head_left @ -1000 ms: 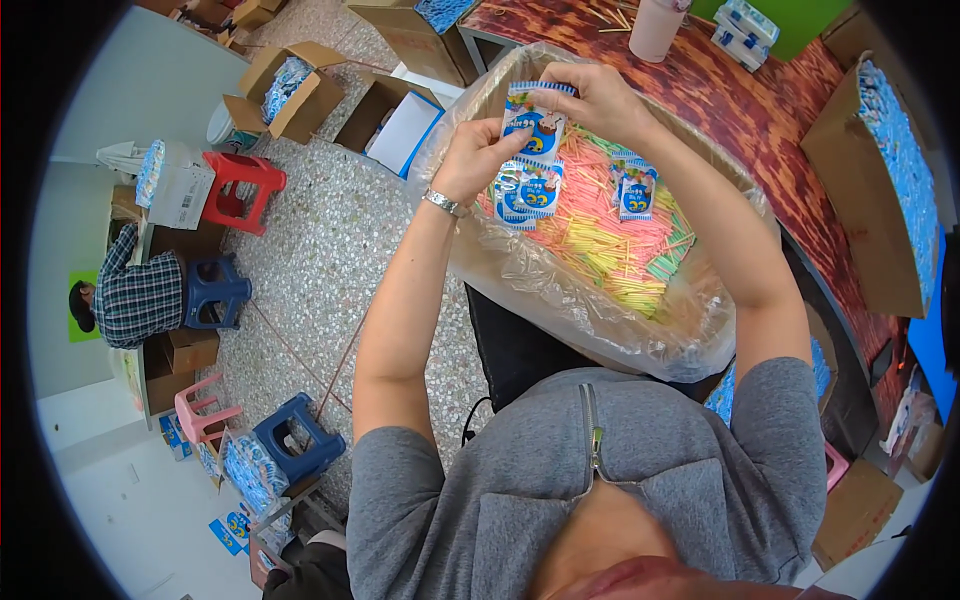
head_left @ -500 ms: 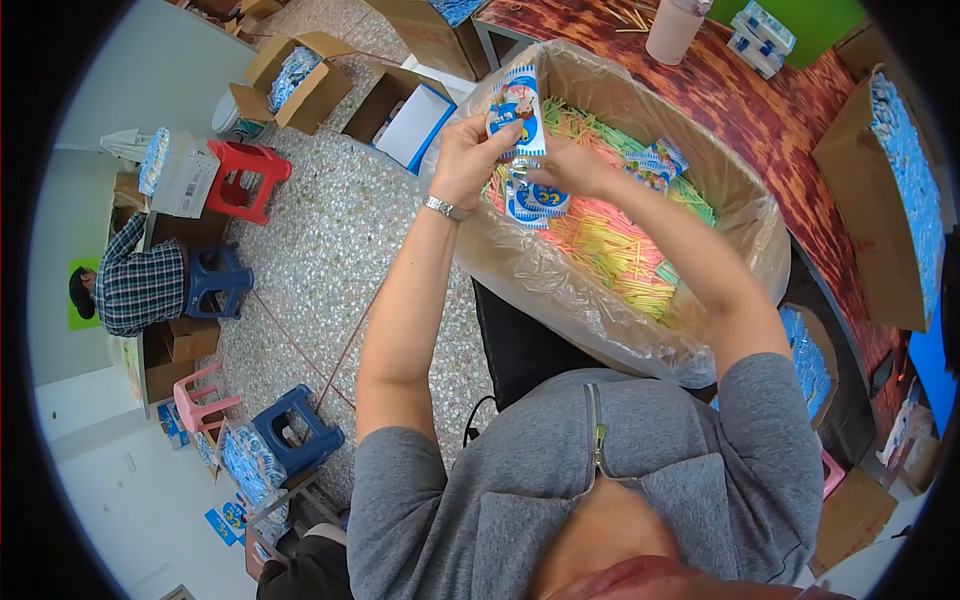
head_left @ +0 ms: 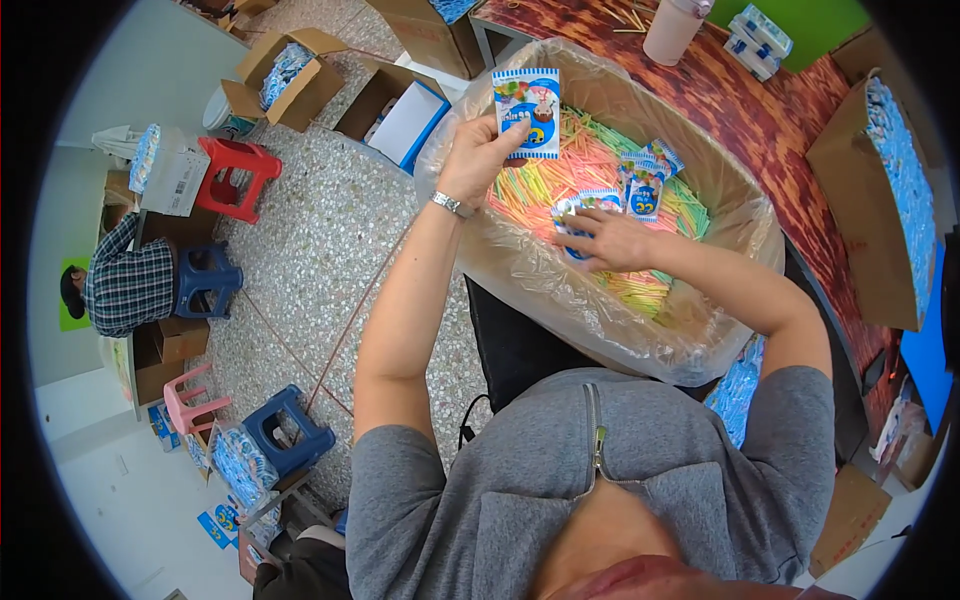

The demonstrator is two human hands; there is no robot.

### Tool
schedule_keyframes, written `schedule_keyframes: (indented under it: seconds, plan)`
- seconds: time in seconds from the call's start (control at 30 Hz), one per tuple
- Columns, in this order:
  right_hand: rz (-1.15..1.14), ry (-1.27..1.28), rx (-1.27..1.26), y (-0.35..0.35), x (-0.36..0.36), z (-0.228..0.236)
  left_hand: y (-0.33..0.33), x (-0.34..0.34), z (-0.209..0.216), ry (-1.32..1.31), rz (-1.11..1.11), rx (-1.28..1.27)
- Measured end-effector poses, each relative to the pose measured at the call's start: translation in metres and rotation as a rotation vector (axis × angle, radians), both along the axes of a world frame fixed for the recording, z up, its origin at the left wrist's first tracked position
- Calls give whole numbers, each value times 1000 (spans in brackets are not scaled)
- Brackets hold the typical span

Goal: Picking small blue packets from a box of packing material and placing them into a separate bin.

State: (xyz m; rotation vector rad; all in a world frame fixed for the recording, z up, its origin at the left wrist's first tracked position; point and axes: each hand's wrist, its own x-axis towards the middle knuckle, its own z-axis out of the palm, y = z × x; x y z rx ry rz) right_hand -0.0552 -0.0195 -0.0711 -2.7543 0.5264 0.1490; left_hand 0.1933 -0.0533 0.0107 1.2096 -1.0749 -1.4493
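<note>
Over the plastic-lined box point(head_left: 545, 285) an open gap lies between the left hand point(head_left: 478, 162), at its left end, and the right hand point(head_left: 612, 241), over its middle; the right forearm point(head_left: 745, 288) crosses its right part, packets point(head_left: 643, 192) lie inside beyond that hand, and a mottled red surface point(head_left: 740, 120) runs along its far side

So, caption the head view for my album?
Left hand holding a printed packet, right hand over another packet, above pastel sticks in a plastic-lined carton.
</note>
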Motion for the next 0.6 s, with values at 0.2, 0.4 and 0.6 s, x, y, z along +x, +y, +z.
schedule_keyframes:
  seconds: [0.2,0.4,0.6]
  plan:
    - [-386,-201,191,-46,-7,62,6,-9,3,-36,-50,0]
    - [-621,-757,250,-77,25,128,12,-22,6,-73,-263,-16]
    - [-477,-635,143,-77,38,148,13,-28,7,-131,-133,-170]
